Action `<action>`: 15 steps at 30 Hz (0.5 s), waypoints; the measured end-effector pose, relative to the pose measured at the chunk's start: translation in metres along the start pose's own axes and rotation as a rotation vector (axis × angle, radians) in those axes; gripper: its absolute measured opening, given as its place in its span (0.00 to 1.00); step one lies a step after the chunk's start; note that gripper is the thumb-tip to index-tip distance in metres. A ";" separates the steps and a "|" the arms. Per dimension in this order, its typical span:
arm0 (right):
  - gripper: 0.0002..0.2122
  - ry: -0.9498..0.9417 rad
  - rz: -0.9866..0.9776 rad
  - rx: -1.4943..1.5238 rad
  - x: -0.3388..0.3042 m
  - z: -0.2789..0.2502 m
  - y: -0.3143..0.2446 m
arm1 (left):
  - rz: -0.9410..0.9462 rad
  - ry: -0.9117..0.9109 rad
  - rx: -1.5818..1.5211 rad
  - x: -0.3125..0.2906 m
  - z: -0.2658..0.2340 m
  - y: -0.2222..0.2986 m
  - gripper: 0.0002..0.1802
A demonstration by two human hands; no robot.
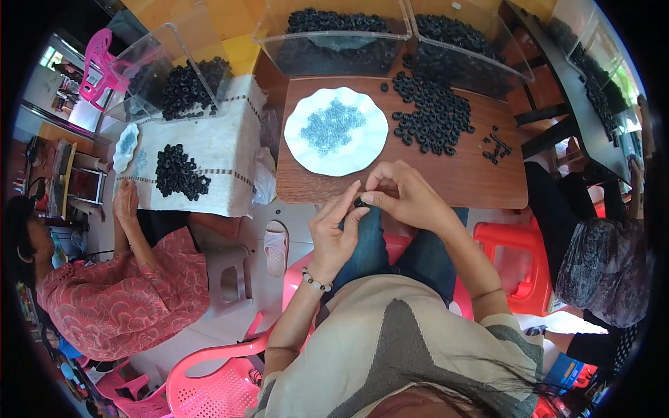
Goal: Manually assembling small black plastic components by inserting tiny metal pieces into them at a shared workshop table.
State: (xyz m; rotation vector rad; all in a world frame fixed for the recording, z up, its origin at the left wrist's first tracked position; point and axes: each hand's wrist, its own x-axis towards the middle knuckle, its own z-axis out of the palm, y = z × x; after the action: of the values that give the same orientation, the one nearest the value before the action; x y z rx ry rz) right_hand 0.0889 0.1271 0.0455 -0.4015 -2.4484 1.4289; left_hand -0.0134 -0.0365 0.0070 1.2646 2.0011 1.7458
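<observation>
At the near edge of the brown table, my left hand [336,230] pinches a small black ring-shaped part [360,202] between thumb and fingers. My right hand [403,196] meets it there, thumb and forefinger pressed together at the ring; anything tiny between those fingertips is too small to make out. Just beyond my hands stands a white scallop-edged plate [300,155] bearing a heap of small clear, bluish pieces [333,125]. To its right, a spread of black rings [435,115] lies on the wooden tabletop [481,181].
Two clear bins [334,59] [463,59] of black rings stand at the table's back. Thin black scraps [496,148] lie right. A person in red [132,292] sits left at a cloth-covered table [233,139]; another person [603,268] sits right. A red stool [512,265] stands nearby.
</observation>
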 end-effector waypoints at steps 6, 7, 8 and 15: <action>0.09 0.033 0.063 0.170 -0.015 0.001 -0.013 | -0.061 0.019 -0.106 -0.008 0.011 -0.007 0.27; 0.09 0.033 0.059 0.171 -0.017 -0.001 -0.014 | -0.064 -0.003 -0.072 -0.010 0.012 -0.006 0.27; 0.09 0.030 0.044 0.036 -0.019 -0.002 -0.016 | -0.061 -0.002 -0.069 -0.010 0.013 -0.006 0.27; 0.09 0.144 -0.007 -0.146 -0.032 -0.004 -0.006 | 0.082 -0.069 0.069 -0.008 0.026 -0.004 0.23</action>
State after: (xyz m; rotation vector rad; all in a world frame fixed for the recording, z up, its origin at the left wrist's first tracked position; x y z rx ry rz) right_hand 0.1196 0.1155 0.0499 -0.5089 -2.4412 1.1784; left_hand 0.0063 -0.0238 -0.0066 1.4280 2.0143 1.6573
